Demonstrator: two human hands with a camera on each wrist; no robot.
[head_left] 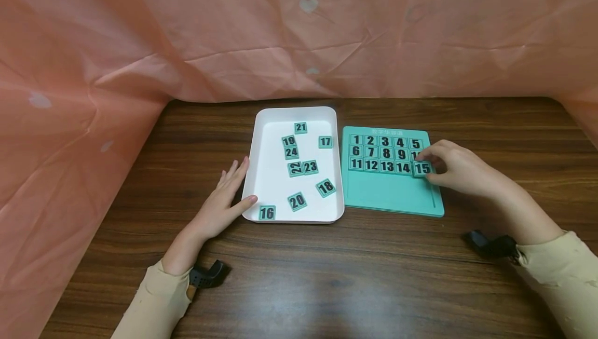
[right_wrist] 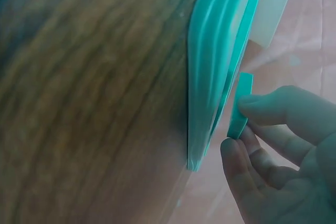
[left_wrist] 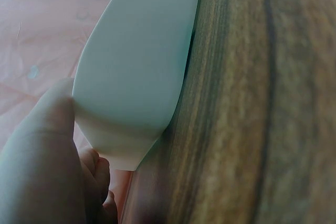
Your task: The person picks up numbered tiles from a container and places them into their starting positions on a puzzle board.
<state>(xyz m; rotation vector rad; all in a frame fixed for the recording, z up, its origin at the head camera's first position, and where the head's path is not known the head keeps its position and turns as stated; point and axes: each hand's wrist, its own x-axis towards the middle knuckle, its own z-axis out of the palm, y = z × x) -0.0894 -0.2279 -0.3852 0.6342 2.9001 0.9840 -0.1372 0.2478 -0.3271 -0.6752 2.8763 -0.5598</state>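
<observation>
Head view, tile 15 (head_left: 422, 168): at three o'clock on the number board (head_left: 388, 191), beside tile 14 (head_left: 403, 167).
Head view, right hand (head_left: 462, 169): fingers (head_left: 436, 150) narrow, pinching tile 15 by its edges, perhaps to steer it level with its row.
Head view, white tray (head_left: 271, 173): on the table (head_left: 299, 271) at the board's nine o'clock; its raised rim probably keeps tiles 16 to 24 gathered, with tile 21 (head_left: 300, 127) at twelve, tile 16 (head_left: 267, 213) at seven.
Head view, left hand (head_left: 221, 201): at the tray's eight o'clock, fingers straight, thumb wide apart on the rim, presumably steadying it.
Left wrist view, tray wall: thumb touches the rim; other fingers partly hidden, nothing pinched.
Right wrist view, held tile: edge-on, tilted, narrowly apart from the board.
</observation>
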